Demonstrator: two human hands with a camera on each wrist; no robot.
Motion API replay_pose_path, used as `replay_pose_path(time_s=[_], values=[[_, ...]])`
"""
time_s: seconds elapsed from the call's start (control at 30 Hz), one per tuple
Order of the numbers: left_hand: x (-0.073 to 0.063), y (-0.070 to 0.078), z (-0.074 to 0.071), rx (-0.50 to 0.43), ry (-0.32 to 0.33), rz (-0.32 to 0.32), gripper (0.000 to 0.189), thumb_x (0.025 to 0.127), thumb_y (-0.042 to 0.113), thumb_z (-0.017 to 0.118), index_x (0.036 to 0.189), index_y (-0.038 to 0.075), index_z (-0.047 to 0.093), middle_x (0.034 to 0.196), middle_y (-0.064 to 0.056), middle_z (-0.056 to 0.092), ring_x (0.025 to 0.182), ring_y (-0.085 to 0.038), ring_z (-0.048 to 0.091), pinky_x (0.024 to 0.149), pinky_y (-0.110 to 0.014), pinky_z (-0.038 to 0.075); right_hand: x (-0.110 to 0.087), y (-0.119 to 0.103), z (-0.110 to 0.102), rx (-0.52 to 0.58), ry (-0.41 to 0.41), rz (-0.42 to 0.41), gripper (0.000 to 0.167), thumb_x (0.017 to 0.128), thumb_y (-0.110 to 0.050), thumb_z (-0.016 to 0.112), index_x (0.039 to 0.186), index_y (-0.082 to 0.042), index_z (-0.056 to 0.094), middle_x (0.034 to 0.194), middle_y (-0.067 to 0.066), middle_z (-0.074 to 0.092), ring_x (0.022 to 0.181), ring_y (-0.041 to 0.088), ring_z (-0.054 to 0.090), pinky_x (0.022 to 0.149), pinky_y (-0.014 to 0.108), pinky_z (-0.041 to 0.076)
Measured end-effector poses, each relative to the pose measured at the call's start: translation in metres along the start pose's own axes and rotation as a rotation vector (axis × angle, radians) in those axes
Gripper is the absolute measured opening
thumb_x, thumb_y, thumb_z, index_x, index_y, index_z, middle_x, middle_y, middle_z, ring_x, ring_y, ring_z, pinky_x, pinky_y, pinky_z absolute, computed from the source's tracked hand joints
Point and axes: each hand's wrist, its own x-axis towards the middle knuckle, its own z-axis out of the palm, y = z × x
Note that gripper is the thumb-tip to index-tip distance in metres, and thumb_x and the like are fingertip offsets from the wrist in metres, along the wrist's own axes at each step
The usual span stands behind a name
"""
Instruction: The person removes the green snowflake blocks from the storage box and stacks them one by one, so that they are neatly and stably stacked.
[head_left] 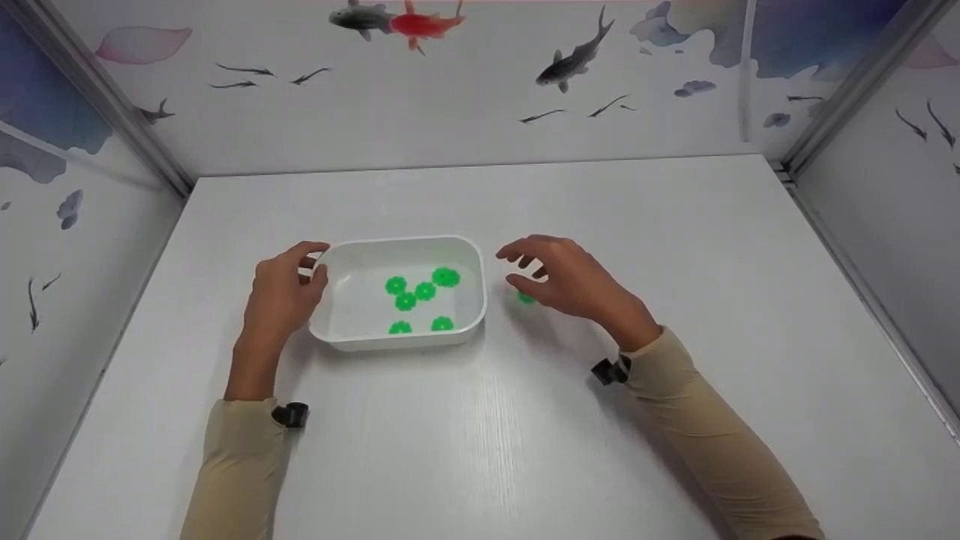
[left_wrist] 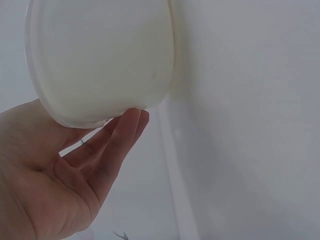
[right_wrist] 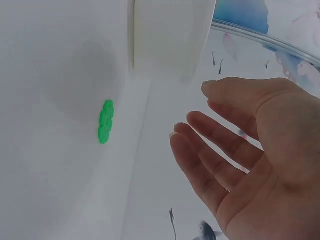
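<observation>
A white rectangular plastic tub (head_left: 397,342) stands on the table with several green flower-shaped pieces (head_left: 406,301) lying in it. My left hand (head_left: 279,294) holds the tub's left end, thumb and fingers at its rim; in the left wrist view the fingertips (left_wrist: 131,117) touch its outer wall. To the right of the tub, my right hand (head_left: 570,277) hovers with relaxed, slightly bent fingers and nothing between them. Below it, another green flower-shaped piece (right_wrist: 105,122) lies on the table, partly hidden by the hand in the head view.
The white table (head_left: 480,450) is enclosed by panels (head_left: 450,112) printed with fish and plants at the back and both sides. Grey metal posts (head_left: 112,105) stand at the back corners. A small black device (head_left: 292,415) sits at each wrist.
</observation>
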Motion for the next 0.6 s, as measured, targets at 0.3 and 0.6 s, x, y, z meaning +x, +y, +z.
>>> replay_pose_path(time_s=[0.3, 0.6], values=[[0.000, -0.002, 0.001, 0.007, 0.017, 0.014, 0.041, 0.109, 0.018, 0.060, 0.150, 0.016, 0.064, 0.136, -0.022, 0.072, 0.111, -0.039, 0.077, 0.086, -0.054, 0.066, 0.004, -0.015, 0.002, 0.010, -0.021, -0.063, 0.042, 0.098, -0.016, 0.081, 0.139, -0.011, 0.071, 0.135, 0.007, 0.074, 0.116, 0.028, 0.073, 0.093, 0.042, 0.066], [0.000, -0.001, 0.001, 0.004, 0.019, 0.002, 0.042, 0.109, 0.018, 0.061, 0.151, 0.018, 0.063, 0.137, -0.022, 0.072, 0.114, -0.040, 0.077, 0.088, -0.054, 0.066, 0.014, -0.028, 0.014, 0.010, -0.048, -0.098, 0.042, 0.099, -0.017, 0.081, 0.139, -0.011, 0.070, 0.134, 0.007, 0.074, 0.116, 0.030, 0.073, 0.095, 0.043, 0.065]])
